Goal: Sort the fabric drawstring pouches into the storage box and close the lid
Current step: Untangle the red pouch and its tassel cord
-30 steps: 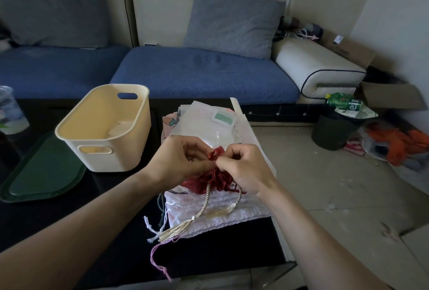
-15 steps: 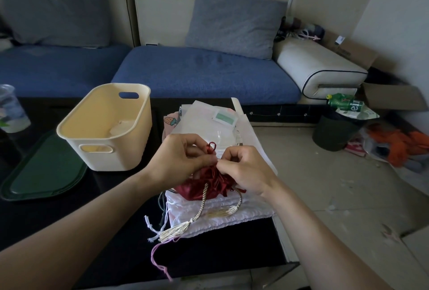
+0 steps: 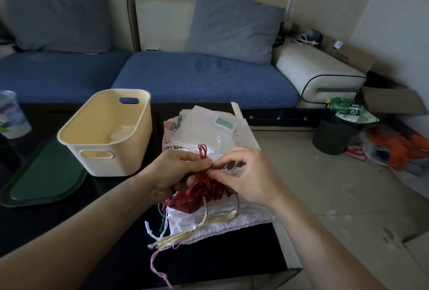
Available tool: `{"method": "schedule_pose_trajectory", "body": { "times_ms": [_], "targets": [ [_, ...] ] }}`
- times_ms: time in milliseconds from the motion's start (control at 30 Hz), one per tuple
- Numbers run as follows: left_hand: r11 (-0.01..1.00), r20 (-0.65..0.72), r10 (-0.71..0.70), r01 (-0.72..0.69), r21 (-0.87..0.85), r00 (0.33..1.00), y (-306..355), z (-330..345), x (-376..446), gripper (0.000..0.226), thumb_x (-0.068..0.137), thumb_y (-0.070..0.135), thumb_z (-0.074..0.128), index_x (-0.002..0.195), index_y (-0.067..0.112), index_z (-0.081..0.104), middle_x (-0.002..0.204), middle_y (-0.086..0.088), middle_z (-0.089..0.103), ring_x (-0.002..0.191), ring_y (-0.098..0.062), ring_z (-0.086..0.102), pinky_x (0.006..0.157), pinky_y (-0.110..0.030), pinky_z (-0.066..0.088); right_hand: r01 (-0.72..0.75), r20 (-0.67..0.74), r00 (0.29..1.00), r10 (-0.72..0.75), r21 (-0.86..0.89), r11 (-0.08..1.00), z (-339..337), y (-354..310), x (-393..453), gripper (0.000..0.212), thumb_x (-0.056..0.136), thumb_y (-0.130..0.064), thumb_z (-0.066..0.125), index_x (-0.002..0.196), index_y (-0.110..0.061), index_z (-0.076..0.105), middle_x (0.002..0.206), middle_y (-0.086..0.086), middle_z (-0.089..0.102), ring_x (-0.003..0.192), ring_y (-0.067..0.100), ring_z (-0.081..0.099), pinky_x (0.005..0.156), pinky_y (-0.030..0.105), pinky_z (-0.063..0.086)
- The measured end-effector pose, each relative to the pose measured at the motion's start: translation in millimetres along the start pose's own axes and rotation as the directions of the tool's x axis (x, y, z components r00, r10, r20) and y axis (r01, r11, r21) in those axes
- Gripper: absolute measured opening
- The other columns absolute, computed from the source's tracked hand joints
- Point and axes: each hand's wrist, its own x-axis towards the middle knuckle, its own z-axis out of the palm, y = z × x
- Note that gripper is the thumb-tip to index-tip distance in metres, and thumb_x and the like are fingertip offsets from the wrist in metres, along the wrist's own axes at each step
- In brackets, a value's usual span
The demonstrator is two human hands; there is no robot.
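Gripping a dark red satin pouch (image 3: 202,193), both hands are seen just below the centre of the head view. The left hand (image 3: 173,173) is curled round the gathered neck of the pouch from 9 o'clock; its thumb and forefinger pinch the red drawstring (image 3: 202,150), whose loop stands up at 12 o'clock from the fingers. The right hand (image 3: 249,177) is closed in from 3 o'clock, fingertips pinched on the cord at the pouch mouth; exactly which strand is held cannot be told. A cream tasselled cord (image 3: 204,213) hangs from under the pouch toward 6 o'clock.

The pouch is held just above a pile of pouches (image 3: 220,220) on the dark table (image 3: 232,255). White fabric pouches lie at the near end of the pile, translucent ones (image 3: 199,131) at 12 o'clock, and a strawberry-print piece (image 3: 170,126) shows at the far left edge. White, teal and pink strings (image 3: 155,264) trail off the pile toward 7 o'clock.

A cream storage box (image 3: 130,150) stands at 10 o'clock from the hands, lid off, with something pale, possibly a pouch, lying on its floor. A dark green lid (image 3: 44,178) lies flat on the table at 9 o'clock from the box, just beside it. A clear plastic cup (image 3: 11,115) is noted at the far left edge. A blue sofa (image 3: 197,80) runs along behind the table.
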Motion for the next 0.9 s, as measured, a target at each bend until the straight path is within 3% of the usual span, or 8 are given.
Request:
{"method": "schedule_pose_trajectory", "body": {
  "times_ms": [133,233,367,467,567,700,800,900],
  "targets": [
    [0.999,-0.092,0.03,-0.027,0.035,0.995,-4,1,1,0.029,0.079,0.033,0.073,0.08,0.004,0.072,0.046,-0.009,0.048,0.033,-0.012,0.034,0.035,-0.017,0.023,-0.04,0.019,0.999,0.041,-0.034,0.999,0,-1,0,0.009,0.077,-0.027,0.086,0.077,-0.023,0.078,0.074,-0.013,0.069,0.071,0.005,0.063,0.062,0.012,0.043],
    [0.989,-0.22,0.088,-0.059,0.137,0.971,-6,1,2,0.032,0.083,0.033,0.075,0.082,0.001,0.071,0.053,-0.016,0.053,0.034,-0.016,0.037,0.039,-0.017,0.026,-0.1,0.132,0.985,0.112,-0.093,0.991,-4,-2,-2,0.01,0.082,-0.026,0.083,0.075,-0.025,0.076,0.071,-0.012,0.069,0.064,0.002,0.059,0.059,0.012,0.042],
    [0.967,-0.312,0.16,-0.086,0.238,0.936,-10,-2,5,0.03,0.087,0.029,0.075,0.076,0.001,0.07,0.046,-0.012,0.056,0.03,-0.015,0.043,0.037,-0.018,0.034,-0.191,0.289,0.926,0.241,-0.191,0.963,-8,-2,-6,0.013,0.085,-0.032,0.08,0.075,-0.026,0.074,0.075,-0.01,0.071,0.065,0.001,0.062,0.061,0.017,0.046],
    [0.959,-0.353,0.189,-0.094,0.268,0.917,-12,-4,8,0.028,0.086,0.026,0.076,0.072,0.003,0.068,0.051,-0.009,0.063,0.032,-0.014,0.05,0.037,-0.019,0.037,-0.209,0.39,0.874,0.289,-0.233,0.95,-10,-3,-8,0.016,0.086,-0.031,0.079,0.075,-0.02,0.075,0.07,-0.011,0.069,0.059,-0.004,0.057,0.057,0.013,0.042],
    [0.952,-0.349,0.193,-0.09,0.291,0.917,-14,-2,8,0.03,0.088,0.025,0.075,0.068,0.004,0.066,0.042,-0.003,0.058,0.03,-0.012,0.048,0.036,-0.019,0.037,-0.21,0.452,0.834,0.316,-0.27,0.94,-11,-4,-9,0.015,0.086,-0.031,0.077,0.073,-0.024,0.074,0.07,-0.01,0.07,0.06,-0.002,0.059,0.057,0.015,0.044],
    [0.941,-0.387,0.228,-0.1,0.323,0.894,-19,5,12,0.031,0.09,0.023,0.072,0.072,-0.002,0.067,0.044,-0.002,0.062,0.033,-0.011,0.051,0.037,-0.019,0.04,-0.217,0.502,0.777,0.38,-0.353,0.91,-7,-7,-7,0.027,0.085,-0.028,0.074,0.059,-0.029,0.066,0.062,-0.012,0.066,0.059,0.001,0.058,0.058,0.02,0.043],
    [0.927,-0.434,0.257,-0.094,0.362,0.863,-25,7,16,0.032,0.091,0.025,0.071,0.07,0.001,0.068,0.046,-0.001,0.063,0.037,-0.009,0.054,0.039,-0.018,0.042,-0.174,0.495,0.787,0.368,-0.394,0.902,5,-14,-8,0.027,0.084,-0.025,0.068,0.058,-0.02,0.064,0.065,0.0,0.068,0.062,0.013,0.06,0.061,0.031,0.048],
    [0.907,-0.442,0.286,-0.092,0.411,0.85,-33,7,20,0.032,0.089,0.025,0.073,0.069,0.002,0.068,0.049,-0.007,0.064,0.037,-0.01,0.057,0.044,-0.018,0.044,-0.021,0.493,0.827,0.272,-0.456,0.89,23,-18,-16,0.033,0.083,-0.028,0.063,0.058,-0.008,0.057,0.056,0.008,0.06,0.055,0.022,0.055,0.058,0.035,0.048]
  ]
}}
